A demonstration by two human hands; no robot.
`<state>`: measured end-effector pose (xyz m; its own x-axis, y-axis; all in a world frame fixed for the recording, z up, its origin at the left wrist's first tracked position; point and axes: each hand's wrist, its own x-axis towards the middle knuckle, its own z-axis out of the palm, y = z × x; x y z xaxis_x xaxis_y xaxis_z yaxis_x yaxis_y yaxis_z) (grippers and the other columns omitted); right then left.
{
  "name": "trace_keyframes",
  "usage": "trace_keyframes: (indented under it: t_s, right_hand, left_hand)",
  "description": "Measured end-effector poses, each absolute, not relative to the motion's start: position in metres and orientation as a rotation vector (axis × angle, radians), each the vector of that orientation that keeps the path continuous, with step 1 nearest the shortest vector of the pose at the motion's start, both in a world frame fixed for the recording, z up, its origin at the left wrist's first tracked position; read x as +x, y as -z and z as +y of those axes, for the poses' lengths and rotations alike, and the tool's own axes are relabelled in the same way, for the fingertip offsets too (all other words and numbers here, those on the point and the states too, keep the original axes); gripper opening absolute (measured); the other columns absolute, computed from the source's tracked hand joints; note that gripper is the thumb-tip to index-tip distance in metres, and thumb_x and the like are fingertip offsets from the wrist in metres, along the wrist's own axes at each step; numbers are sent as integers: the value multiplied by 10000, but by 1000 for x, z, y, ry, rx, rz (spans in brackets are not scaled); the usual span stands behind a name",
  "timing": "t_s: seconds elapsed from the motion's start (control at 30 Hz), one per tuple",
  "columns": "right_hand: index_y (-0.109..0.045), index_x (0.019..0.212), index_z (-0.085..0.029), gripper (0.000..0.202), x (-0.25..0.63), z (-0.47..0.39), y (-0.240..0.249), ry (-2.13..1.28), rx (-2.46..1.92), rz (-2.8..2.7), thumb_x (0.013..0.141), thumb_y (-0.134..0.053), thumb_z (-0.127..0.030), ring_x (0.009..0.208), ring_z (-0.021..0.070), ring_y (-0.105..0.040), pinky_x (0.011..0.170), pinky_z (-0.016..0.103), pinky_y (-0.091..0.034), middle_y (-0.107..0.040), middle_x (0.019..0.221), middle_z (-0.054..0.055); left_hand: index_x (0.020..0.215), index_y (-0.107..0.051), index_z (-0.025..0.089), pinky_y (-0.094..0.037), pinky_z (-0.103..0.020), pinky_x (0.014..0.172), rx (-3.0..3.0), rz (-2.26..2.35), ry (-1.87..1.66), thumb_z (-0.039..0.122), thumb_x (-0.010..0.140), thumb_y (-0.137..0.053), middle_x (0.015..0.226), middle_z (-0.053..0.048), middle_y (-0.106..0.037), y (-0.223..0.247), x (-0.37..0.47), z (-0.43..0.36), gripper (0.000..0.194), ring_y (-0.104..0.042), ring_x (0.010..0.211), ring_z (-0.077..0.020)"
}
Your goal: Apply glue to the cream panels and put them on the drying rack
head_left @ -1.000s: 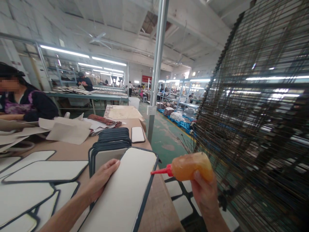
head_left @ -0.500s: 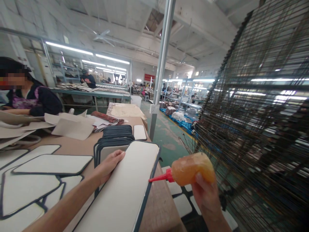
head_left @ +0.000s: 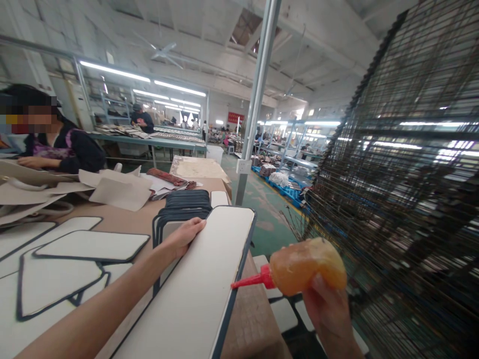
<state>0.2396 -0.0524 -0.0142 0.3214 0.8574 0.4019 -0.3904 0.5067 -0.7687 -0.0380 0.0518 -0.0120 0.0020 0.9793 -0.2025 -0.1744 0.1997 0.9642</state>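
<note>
My left hand (head_left: 189, 235) grips the left edge of a long white panel (head_left: 211, 269) with rounded corners and a dark blue border. The panel is held tilted above the table. In my right hand (head_left: 325, 299) lies a squeeze bottle (head_left: 307, 267) of amber glue-like liquid, tipped on its side. Its red nozzle (head_left: 250, 280) points left, with the tip at the panel's right edge. Behind my left hand stands a stack of dark-edged panels (head_left: 187, 202). Several similar white panels (head_left: 93, 245) lie overlapping on the left.
Beige sheets (head_left: 119, 188) and a reddish-brown bundle (head_left: 166, 177) lie on the brown table (head_left: 258, 319). A co-worker (head_left: 67, 144) sits at the far left. A metal post (head_left: 258, 89) rises past the table edge. A tall wire rack (head_left: 404, 164) fills the right side. More panels (head_left: 283, 315) sit below the table's right edge.
The view has shifted slightly, so the surroundings appear further right. The nozzle tip has slid a little nearer along the panel's right edge. Both hands keep their holds.
</note>
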Motion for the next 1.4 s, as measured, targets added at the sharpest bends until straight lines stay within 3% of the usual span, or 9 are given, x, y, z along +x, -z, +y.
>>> trace_keyframes:
  t_s: [0.33, 0.67, 1.1, 1.2, 1.4]
  right_hand:
    - [-560, 1246, -299, 560, 261, -57, 32, -976, -549, -1008, 714, -735, -323, 978, 364, -670, 851, 587, -529, -710, 1069, 112]
    - [-582, 1224, -271, 559, 269, -76, 26, -941, -602, -969, 697, -743, -366, 960, 364, -674, 890, 599, -498, -727, 1006, 116]
    - [-550, 1256, -291, 648, 283, -101, 25, -939, -676, -845, 660, -768, -425, 1081, 370, -622, 931, 584, -476, -704, 1108, 110]
    - [-552, 1252, -284, 661, 281, -106, 19, -946, -680, -885, 646, -774, -428, 1091, 391, -614, 951, 611, -447, -697, 1124, 113]
    - [-547, 1256, -319, 631, 291, -109, 26, -970, -686, -897, 669, -757, -414, 1082, 401, -618, 948, 630, -442, -672, 1180, 105]
  left_hand:
    - [649, -490, 174, -387, -188, 406, 948, 1180, -1175, 264, 652, -728, 474, 61, -524, -2, -27, 66, 255, -481, 402, -95]
    - [687, -525, 168, -437, -227, 426, 982, 1116, -1149, 261, 630, -757, 495, 33, -570, -8, -5, 92, 256, -536, 421, -132]
    - [686, -548, 154, -455, -251, 449, 969, 1105, -1107, 204, 710, -708, 478, 14, -586, -14, 25, 114, 170, -553, 421, -151]
    - [706, -572, 144, -459, -255, 461, 959, 1109, -1089, 206, 728, -708, 516, 9, -606, -15, 29, 116, 151, -567, 437, -153]
    - [910, -605, 120, -500, -244, 549, 943, 1172, -1053, 279, 908, -551, 743, 10, -620, -15, 34, 122, 168, -572, 568, -94]
